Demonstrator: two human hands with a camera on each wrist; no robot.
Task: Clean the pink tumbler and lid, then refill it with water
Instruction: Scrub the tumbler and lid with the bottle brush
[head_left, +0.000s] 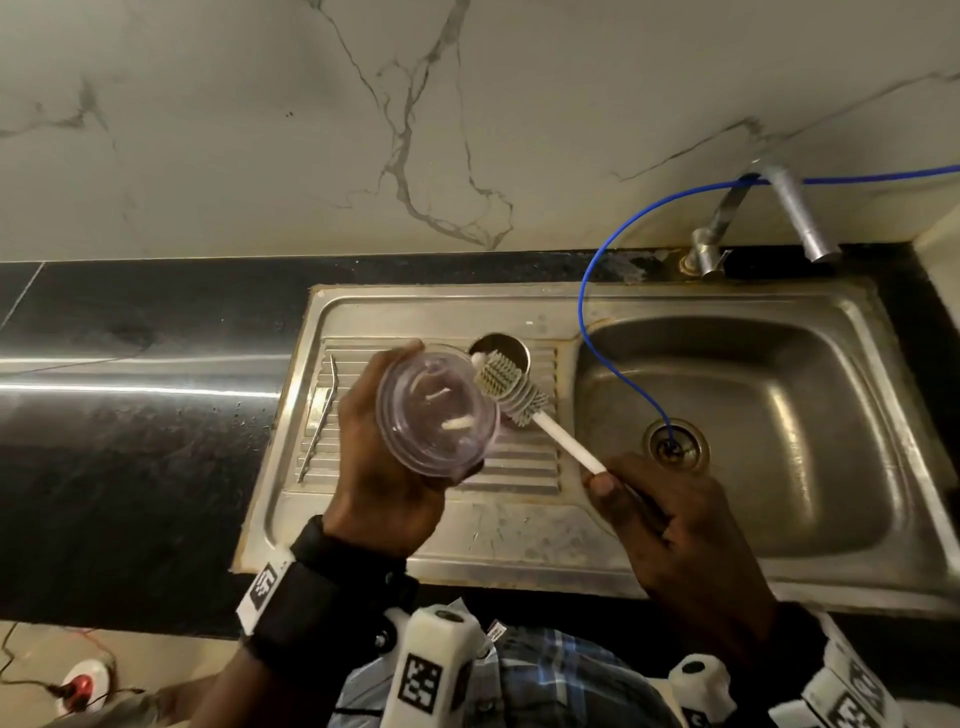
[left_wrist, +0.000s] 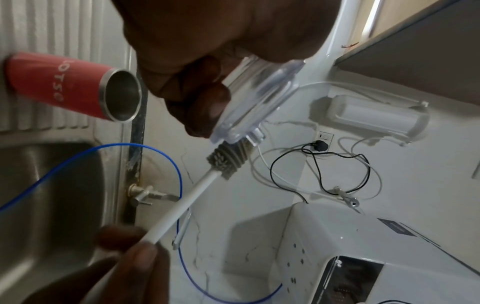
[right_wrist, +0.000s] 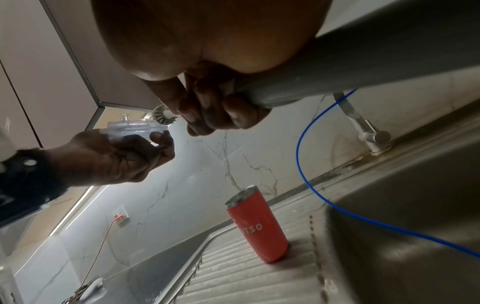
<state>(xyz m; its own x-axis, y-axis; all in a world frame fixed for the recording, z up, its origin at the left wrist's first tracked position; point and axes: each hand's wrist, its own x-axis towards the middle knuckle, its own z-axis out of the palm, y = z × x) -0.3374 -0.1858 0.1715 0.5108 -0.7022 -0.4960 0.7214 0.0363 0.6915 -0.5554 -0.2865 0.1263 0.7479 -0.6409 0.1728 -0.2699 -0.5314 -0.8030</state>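
Note:
My left hand (head_left: 379, 436) grips the clear lid (head_left: 436, 410) by its rim and holds it tilted above the drainboard. My right hand (head_left: 615, 486) pinches the white handle of a grey-bristled brush (head_left: 501, 376). In the left wrist view the bristles (left_wrist: 228, 160) press against the lid's lower edge (left_wrist: 259, 96). The pink tumbler (right_wrist: 257, 224) stands upright and open on the ribbed drainboard, apart from both hands. In the head view only its steel rim (head_left: 511, 345) shows behind the brush head.
The steel sink basin (head_left: 779, 415) lies to the right, with a blue hose (head_left: 584, 291) running into its drain. A faucet (head_left: 795, 213) stands at the back right. A thin metal tool (head_left: 319, 415) lies on the drainboard's left side. Black countertop (head_left: 130, 415) extends left.

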